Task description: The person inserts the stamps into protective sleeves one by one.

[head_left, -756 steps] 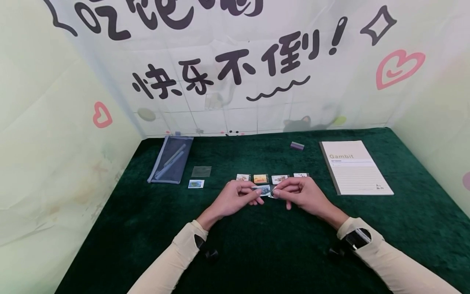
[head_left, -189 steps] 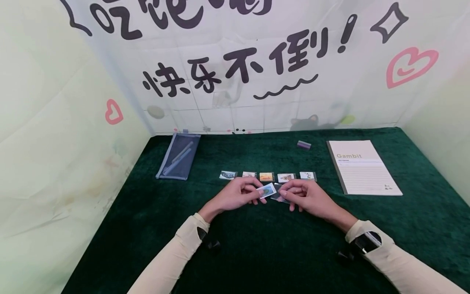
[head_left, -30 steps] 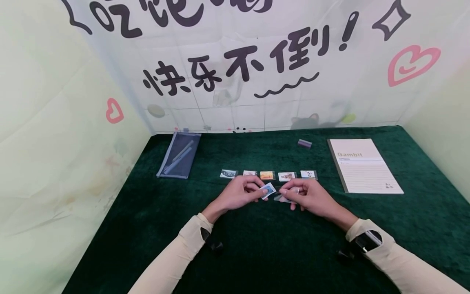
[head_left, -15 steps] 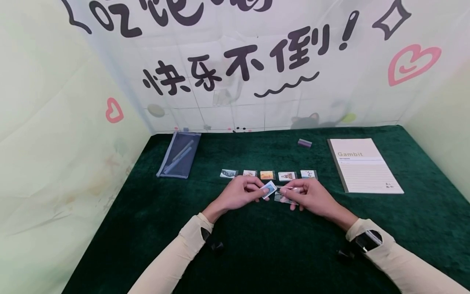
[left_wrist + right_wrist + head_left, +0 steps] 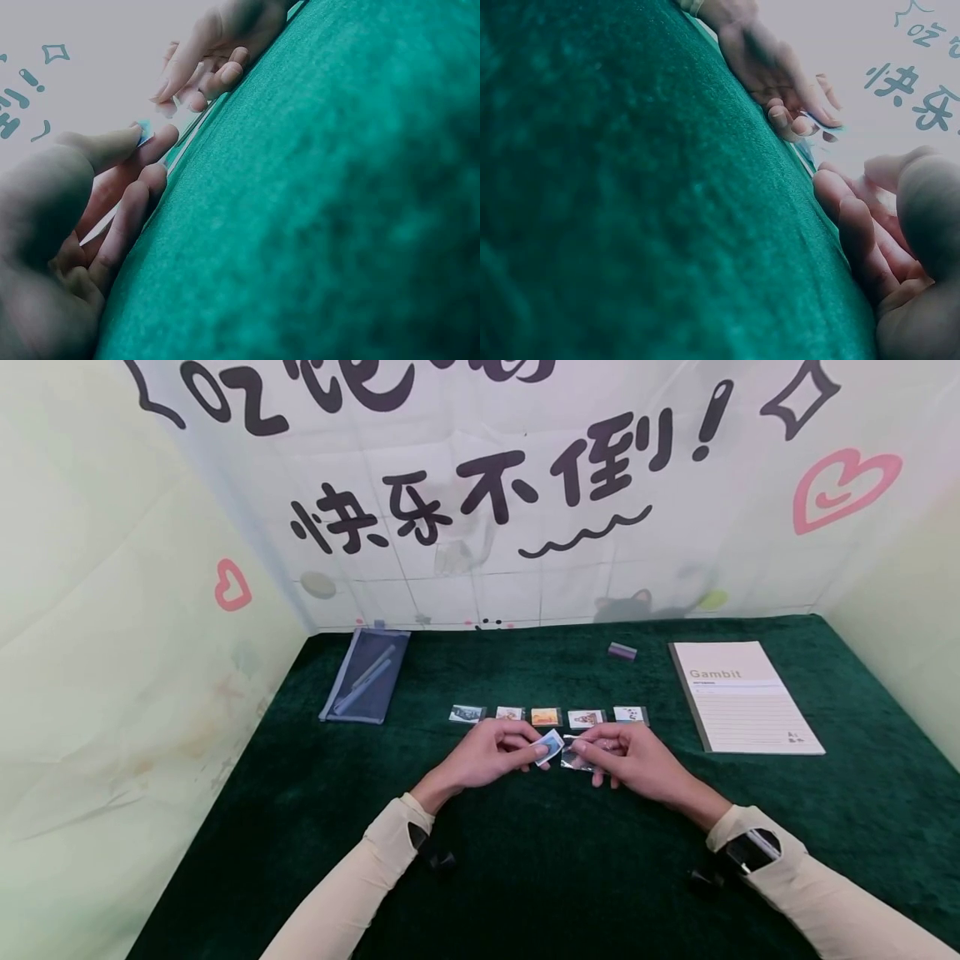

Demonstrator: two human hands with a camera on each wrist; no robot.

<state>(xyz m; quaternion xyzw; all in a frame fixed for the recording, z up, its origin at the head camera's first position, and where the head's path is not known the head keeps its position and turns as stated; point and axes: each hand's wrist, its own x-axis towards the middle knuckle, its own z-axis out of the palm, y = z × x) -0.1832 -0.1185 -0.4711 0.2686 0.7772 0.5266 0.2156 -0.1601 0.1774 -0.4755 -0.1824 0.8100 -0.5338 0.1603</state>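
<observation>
Between thumb and fingers my left hand (image 5: 486,755) pinches a small blue stamp (image 5: 551,746) with a white border, tilted above the table. My right hand (image 5: 626,754) pinches a small clear plastic sleeve (image 5: 576,758), its free end close to the stamp's right edge. Whether stamp and sleeve touch cannot be made out. In the left wrist view, the stamp (image 5: 145,133) shows as a blue corner under the left thumb. Just beyond the hands lies a row of several sleeved stamps, among them an orange stamp (image 5: 545,717) and a grey-blue stamp (image 5: 467,714).
A blue mesh zip pouch (image 5: 363,677) with pens inside lies at the back left of the green cloth (image 5: 480,877). Toward the back right are a small purple eraser-like block (image 5: 622,651) and a notebook (image 5: 750,702). A printed curtain (image 5: 480,527) hangs behind.
Earlier, a grey-blue stamp was in my hands; it now lies at the row's left end, and the blue stamp and sleeve have left the table's left. Lately the sleeve has shifted slightly in my right fingers.
</observation>
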